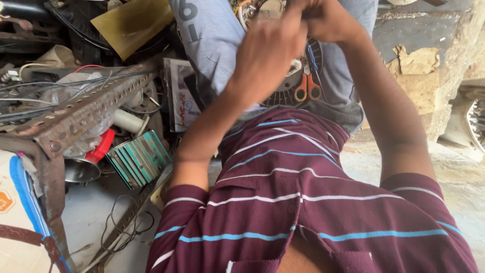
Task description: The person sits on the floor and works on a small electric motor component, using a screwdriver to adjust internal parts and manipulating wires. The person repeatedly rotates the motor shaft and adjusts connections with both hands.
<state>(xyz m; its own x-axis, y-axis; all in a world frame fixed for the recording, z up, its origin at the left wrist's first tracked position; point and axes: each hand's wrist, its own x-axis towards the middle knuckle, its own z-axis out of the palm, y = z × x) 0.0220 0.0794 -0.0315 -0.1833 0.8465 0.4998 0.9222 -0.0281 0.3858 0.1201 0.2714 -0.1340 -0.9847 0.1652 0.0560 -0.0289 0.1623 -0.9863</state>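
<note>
I look down my maroon striped shirt at my lap. My left hand (268,53) is raised over a round black part with copper windings (298,83) that rests on my grey trousers. Its fingers are curled, and what they grip is hidden behind the hand. My right hand (323,20) sits at the top edge, closed against the same part; its fingertips are out of sight. Orange-handled scissors (308,88) lie on the round part just below both hands.
A rusty perforated metal angle frame (86,111) stands at the left with tangled wires. Beneath it lie a stack of green metal laminations (139,159), a red-capped can (101,146) and a steel cup (81,172). A crumbling wall (429,60) rises at the right.
</note>
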